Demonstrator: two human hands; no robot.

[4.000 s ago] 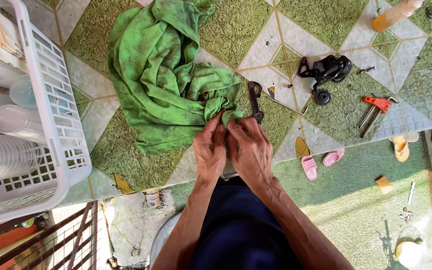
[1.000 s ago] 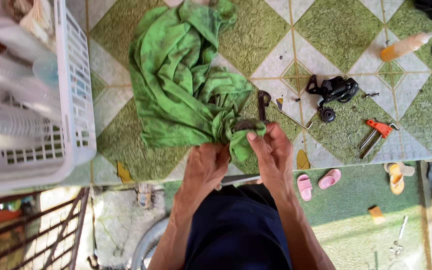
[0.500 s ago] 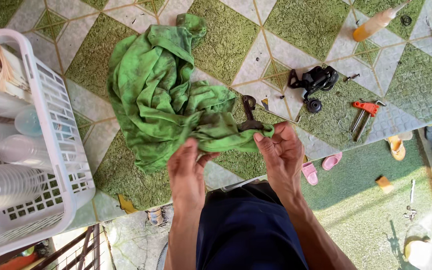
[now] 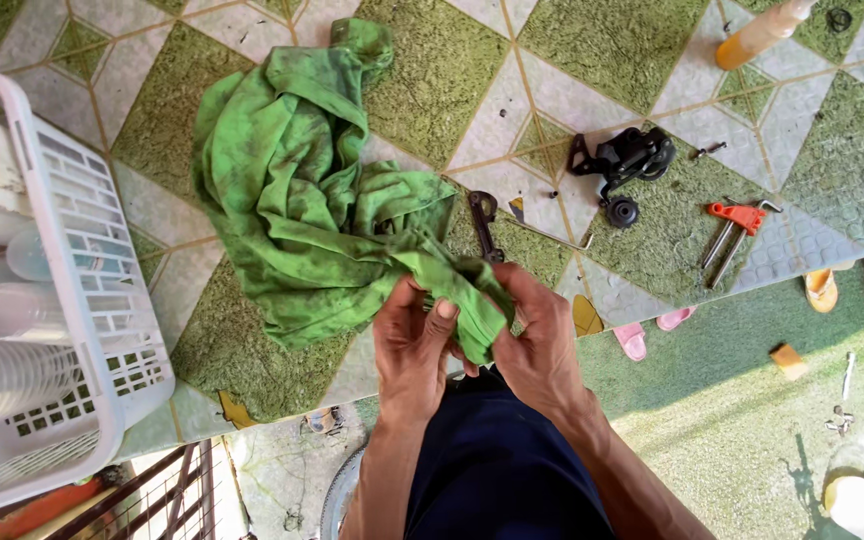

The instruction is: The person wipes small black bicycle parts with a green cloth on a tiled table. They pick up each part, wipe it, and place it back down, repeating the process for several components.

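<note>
**Two hands gathering a green rag at the near edge of a tiled surface**

The left hand (image 4: 414, 345) and the right hand (image 4: 537, 340) meet just past the near edge of the green-and-white tiled surface (image 4: 592, 60). Both are curled shut on one bunched corner of the crumpled, grease-stained green cloth rag (image 4: 302, 215). The left thumb lies across the fold; the right fingers wrap it from the other side. Whether anything is wrapped inside the fold cannot be told.

The rest of the rag lies spread on the surface, reaching from the hands toward the far side. Its left margin ends near the white slotted plastic basket (image 4: 102, 300), which holds clear plastic bottles and overhangs the near-left edge of the surface. A strip of bare tile separates basket and rag.

To the right of the rag, touching its edge, lies a dark metal wrench-like tool (image 4: 484, 222). Farther right sit a black mechanical part (image 4: 627, 160) with a small round piece below it, and a red-handled metal tool (image 4: 737, 225) close to the right-hand edge. An orange plastic bottle (image 4: 757, 35) lies at the far right corner. Open tile remains between these items and along the far side.

Below the edge, the floor carries pink sandals (image 4: 652, 332) and an orange one (image 4: 820, 290).
</note>
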